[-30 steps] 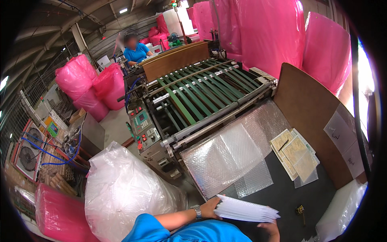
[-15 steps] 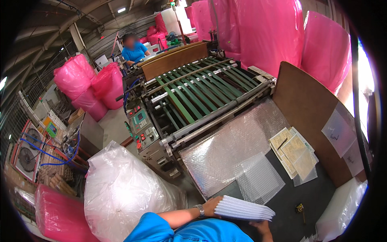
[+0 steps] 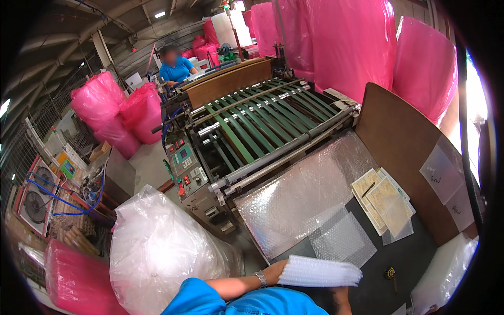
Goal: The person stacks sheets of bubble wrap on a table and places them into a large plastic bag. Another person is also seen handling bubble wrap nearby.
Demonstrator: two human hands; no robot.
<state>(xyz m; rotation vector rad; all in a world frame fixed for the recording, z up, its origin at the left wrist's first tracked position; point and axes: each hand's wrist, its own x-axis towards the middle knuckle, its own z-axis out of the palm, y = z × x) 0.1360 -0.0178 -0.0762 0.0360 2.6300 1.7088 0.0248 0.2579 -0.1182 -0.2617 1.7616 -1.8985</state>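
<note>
Where the dark table met the green-belted machine, lay bubble-wrap sheets; at near edge, left hand clamped on white stack; right hand mostly hidden, fingers untellable; clear bag beside.

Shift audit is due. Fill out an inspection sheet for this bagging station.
Surface: dark table under the machine's outfeed, partly covered by a bubble-wrap sheet.
Job's things: stack of clear bubble bags held level above the table; one loose bubble bag on it.
Clutter: yellowish paper sheets by the brown board; small dark object.
Grippers: left hand grips the stack's end; right hand sits under it, mostly hidden.
Cables: blue hose at far left.
Surroundings: green-belt machine, clear filled sack, pink rolls, another person behind the machine.
</note>
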